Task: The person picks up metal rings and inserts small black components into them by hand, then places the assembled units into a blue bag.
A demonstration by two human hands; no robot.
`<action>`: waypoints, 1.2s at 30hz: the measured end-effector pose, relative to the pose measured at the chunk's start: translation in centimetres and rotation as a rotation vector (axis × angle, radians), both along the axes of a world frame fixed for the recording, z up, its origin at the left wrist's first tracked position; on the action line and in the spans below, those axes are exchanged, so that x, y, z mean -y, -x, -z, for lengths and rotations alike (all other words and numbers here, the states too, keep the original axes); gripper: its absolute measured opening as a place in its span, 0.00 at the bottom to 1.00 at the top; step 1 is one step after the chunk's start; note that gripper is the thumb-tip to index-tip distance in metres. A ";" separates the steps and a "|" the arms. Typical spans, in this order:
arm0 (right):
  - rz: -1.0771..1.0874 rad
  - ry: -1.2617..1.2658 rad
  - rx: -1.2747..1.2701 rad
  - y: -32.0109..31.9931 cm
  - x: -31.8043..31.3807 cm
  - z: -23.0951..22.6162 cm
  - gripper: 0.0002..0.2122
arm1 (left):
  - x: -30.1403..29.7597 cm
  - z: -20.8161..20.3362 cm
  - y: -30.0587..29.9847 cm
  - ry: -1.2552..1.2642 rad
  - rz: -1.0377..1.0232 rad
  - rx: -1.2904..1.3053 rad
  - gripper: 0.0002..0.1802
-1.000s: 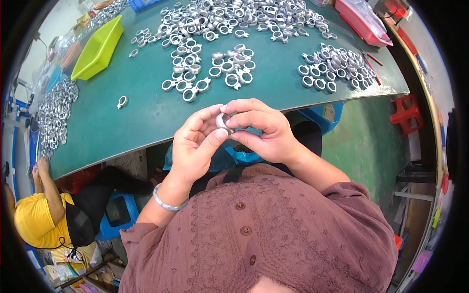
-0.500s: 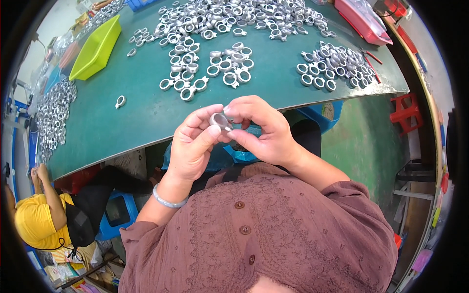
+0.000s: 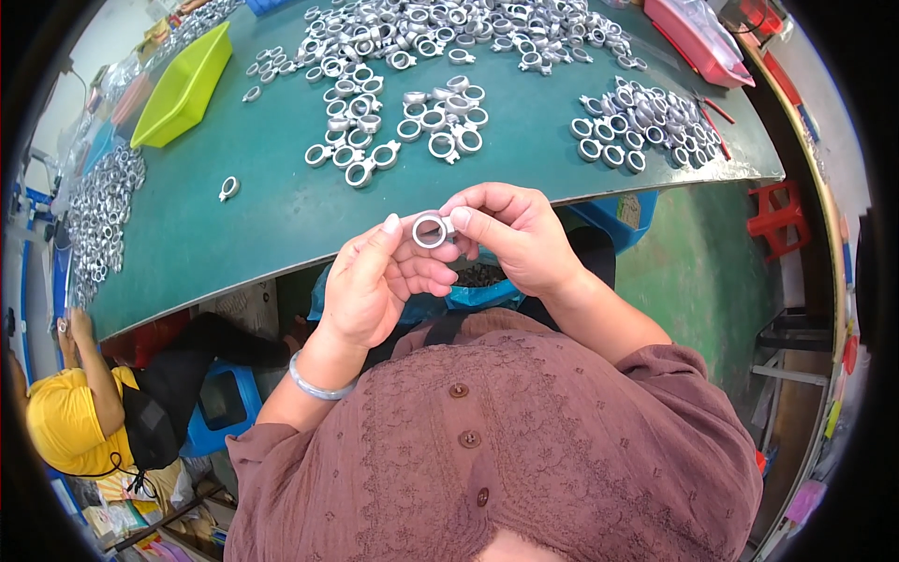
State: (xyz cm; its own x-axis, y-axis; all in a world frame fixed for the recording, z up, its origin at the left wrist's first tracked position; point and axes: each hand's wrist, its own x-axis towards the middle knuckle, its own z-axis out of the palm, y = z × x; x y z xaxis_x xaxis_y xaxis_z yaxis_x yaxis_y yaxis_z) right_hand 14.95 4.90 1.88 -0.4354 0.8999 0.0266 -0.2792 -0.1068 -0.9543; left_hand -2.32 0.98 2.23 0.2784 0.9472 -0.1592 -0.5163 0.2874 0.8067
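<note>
A small silver metal ring (image 3: pixel 431 230) is pinched between both hands just in front of the near edge of the green table (image 3: pixel 272 220). My left hand (image 3: pixel 379 281) grips its left side with thumb and fingertips. My right hand (image 3: pixel 510 234) grips its right side. The ring's opening faces the camera. Beyond the hands, a neat cluster of similar rings (image 3: pixel 393 126) lies on the table, with another cluster (image 3: pixel 646 122) at the right.
A large loose heap of rings (image 3: pixel 459 23) covers the far side. A yellow-green tray (image 3: pixel 183 84) sits at the far left, a red tray (image 3: pixel 698 37) at the far right. One single ring (image 3: pixel 228 188) lies alone. A person in yellow (image 3: pixel 70 412) sits lower left. A blue bin (image 3: pixel 468 290) is below the hands.
Both hands have kept the ring between them and turned it, so its round opening now faces the camera. The hands stayed in about the same place.
</note>
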 end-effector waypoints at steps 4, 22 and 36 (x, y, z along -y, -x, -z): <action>-0.013 0.006 0.008 -0.1 0.0 0.1 0.07 | 0.1 0.1 0.1 0.018 0.003 0.020 0.23; 0.006 -0.022 0.118 -0.4 -0.3 0.2 0.07 | 0.0 1.3 0.8 0.001 0.124 0.033 0.11; 0.274 -1.162 0.936 -0.3 -6.5 -0.1 0.13 | -2.6 10.4 -1.8 -0.572 0.491 -1.351 0.14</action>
